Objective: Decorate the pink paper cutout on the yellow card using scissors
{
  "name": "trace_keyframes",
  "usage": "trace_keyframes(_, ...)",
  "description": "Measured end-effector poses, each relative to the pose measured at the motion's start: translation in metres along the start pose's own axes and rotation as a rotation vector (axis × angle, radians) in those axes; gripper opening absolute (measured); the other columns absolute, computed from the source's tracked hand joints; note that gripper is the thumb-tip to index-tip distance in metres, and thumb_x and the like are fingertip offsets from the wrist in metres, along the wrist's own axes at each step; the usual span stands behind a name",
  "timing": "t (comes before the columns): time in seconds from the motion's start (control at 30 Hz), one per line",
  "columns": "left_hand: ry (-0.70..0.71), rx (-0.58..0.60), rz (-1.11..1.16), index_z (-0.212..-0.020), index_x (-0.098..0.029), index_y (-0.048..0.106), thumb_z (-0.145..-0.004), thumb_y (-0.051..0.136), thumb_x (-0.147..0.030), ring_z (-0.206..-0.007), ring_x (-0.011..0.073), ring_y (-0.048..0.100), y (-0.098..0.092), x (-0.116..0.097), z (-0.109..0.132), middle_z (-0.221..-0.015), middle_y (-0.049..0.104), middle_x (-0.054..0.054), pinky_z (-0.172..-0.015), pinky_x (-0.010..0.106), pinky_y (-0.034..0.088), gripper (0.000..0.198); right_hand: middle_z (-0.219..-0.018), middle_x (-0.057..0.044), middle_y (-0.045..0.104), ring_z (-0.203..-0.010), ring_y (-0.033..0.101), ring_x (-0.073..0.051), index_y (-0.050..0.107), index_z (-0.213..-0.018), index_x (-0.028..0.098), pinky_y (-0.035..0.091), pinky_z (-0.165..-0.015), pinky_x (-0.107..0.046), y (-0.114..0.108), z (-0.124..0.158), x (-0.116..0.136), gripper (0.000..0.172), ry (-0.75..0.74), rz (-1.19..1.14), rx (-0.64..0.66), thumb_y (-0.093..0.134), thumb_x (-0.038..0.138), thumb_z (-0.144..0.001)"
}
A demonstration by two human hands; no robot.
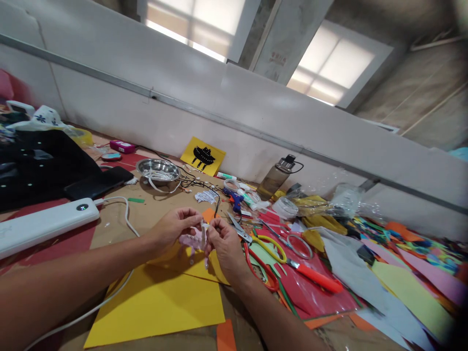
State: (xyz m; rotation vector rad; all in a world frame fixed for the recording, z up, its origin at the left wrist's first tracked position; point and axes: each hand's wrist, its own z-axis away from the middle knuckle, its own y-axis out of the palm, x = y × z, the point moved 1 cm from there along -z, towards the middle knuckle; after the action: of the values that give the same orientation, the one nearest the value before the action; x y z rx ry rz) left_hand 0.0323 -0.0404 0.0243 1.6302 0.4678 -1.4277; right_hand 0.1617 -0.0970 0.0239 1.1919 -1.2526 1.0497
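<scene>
My left hand [178, 226] and my right hand [227, 243] meet over the front middle of the table, both closed in a pinch. Between their fingertips is a pale purple cut-out [190, 242] with thin dangling legs and whitish dots. A narrow white strip [204, 233] stands at its upper edge, where the fingers of both hands come together. Which fingers press on the strip and which on the cut-out is partly hidden. Below lies a yellow sheet [164, 304] of card. Scissors with a yellow handle [272, 247] and a red-handled pair [268, 280] lie beside my right wrist.
A metal bowl [158, 171] holds a white trim. A yellow card with a black cut-out [204, 156] leans on the wall. Nearby are a blue glue gun [234, 199], a water bottle [277, 176] and a white power bank [47, 226] with its cable. Coloured paper scraps [413, 263] cover the right side.
</scene>
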Motion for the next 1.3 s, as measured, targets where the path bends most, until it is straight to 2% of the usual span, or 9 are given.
trace_keyframes(0.2,0.068,-0.011,0.06,-0.079,-0.013,0.055,-0.076,0.063,-0.033,-0.067,0.0102,0.06,-0.007,-0.007,-0.005,-0.085,0.068,0.006,-0.065,0.024,0.045,0.022,-0.045,0.01,0.048,-0.035,0.042,-0.004,0.043,-0.071,0.019,0.034,-0.036,-0.015,0.0,0.0,-0.002,0.02,-0.004,0.0,-0.004,0.054,0.035,-0.075)
trace_keyframes(0.33,0.119,-0.04,0.034,-0.081,-0.014,0.056,-0.076,0.063,-0.035,-0.074,0.0123,0.062,-0.014,-0.012,-0.008,-0.085,0.069,0.006,-0.069,0.026,0.045,0.023,-0.044,0.01,0.047,-0.034,0.041,-0.004,0.042,-0.072,0.019,0.035,-0.036,-0.015,0.0,0.001,-0.004,0.02,0.013,0.013,-0.004,0.053,0.036,-0.075)
trace_keyframes(0.53,0.151,-0.056,0.017,-0.08,-0.015,0.053,-0.077,0.061,-0.035,-0.071,0.0135,0.063,-0.017,-0.019,-0.009,-0.075,0.068,0.004,-0.071,0.028,0.046,0.023,-0.043,0.011,0.046,-0.031,0.04,-0.005,0.041,-0.071,0.02,0.027,-0.028,-0.014,0.003,0.001,-0.011,0.019,0.081,0.037,0.052,0.053,0.036,-0.073)
trace_keyframes(0.63,0.2,-0.042,-0.013,-0.079,-0.016,0.049,-0.078,0.059,-0.035,-0.065,0.0138,0.064,-0.017,-0.022,-0.008,-0.068,0.064,0.0,-0.065,0.028,0.047,0.022,-0.043,0.011,0.045,-0.031,0.041,-0.004,0.041,-0.068,0.02,0.03,-0.03,-0.014,0.005,0.001,-0.013,0.019,0.101,0.06,0.094,0.055,0.033,-0.07)
trace_keyframes(0.77,0.249,-0.018,-0.118,-0.084,-0.018,0.047,-0.081,0.055,-0.038,-0.05,0.0107,0.06,-0.014,-0.025,-0.004,-0.066,0.058,-0.004,-0.05,0.023,0.044,0.022,-0.045,0.01,0.045,-0.034,0.042,-0.004,0.041,-0.067,0.02,0.034,-0.036,-0.015,0.008,0.002,-0.01,0.02,0.12,0.108,0.21,0.056,0.031,-0.07)
trace_keyframes(0.87,0.23,-0.013,-0.192,-0.086,-0.019,0.047,-0.081,0.054,-0.039,-0.042,0.0064,0.051,-0.011,-0.026,-0.001,-0.064,0.055,-0.006,-0.04,0.019,0.036,0.021,-0.055,0.008,0.048,-0.041,0.046,-0.005,0.044,-0.074,0.019,0.036,-0.038,-0.016,0.005,0.002,-0.005,0.017,0.094,0.129,0.226,0.056,0.031,-0.073)
trace_keyframes(1.0,0.156,0.023,-0.307,-0.091,-0.019,0.049,-0.08,0.055,-0.04,-0.039,0.0026,0.039,-0.007,-0.025,0.001,-0.062,0.054,-0.006,-0.038,0.016,0.028,0.025,-0.072,0.004,0.05,-0.057,0.05,-0.008,0.048,-0.087,0.02,0.043,-0.046,-0.019,-0.001,0.0,0.003,0.023,-0.054,0.1,0.092,0.058,0.036,-0.075)
trace_keyframes(1.13,0.076,0.095,-0.361,-0.098,-0.019,0.048,-0.078,0.057,-0.043,-0.044,0.0051,0.044,-0.005,-0.018,0.0,-0.061,0.055,-0.005,-0.042,0.017,0.03,0.033,-0.076,0.002,0.052,-0.062,0.049,-0.01,0.052,-0.095,0.019,0.045,-0.053,-0.022,-0.002,-0.001,0.007,0.028,-0.127,0.088,0.121,0.059,0.038,-0.076)
trace_keyframes(1.3,-0.004,0.158,-0.309,-0.096,-0.018,0.049,-0.074,0.061,-0.045,-0.045,0.0062,0.048,-0.003,-0.012,0.001,-0.063,0.057,-0.004,-0.043,0.018,0.031,0.037,-0.071,0.001,0.056,-0.058,0.049,-0.009,0.058,-0.084,0.017,0.041,-0.054,-0.022,-0.002,0.0,0.009,0.019,-0.15,0.135,0.094,0.059,0.035,-0.076)
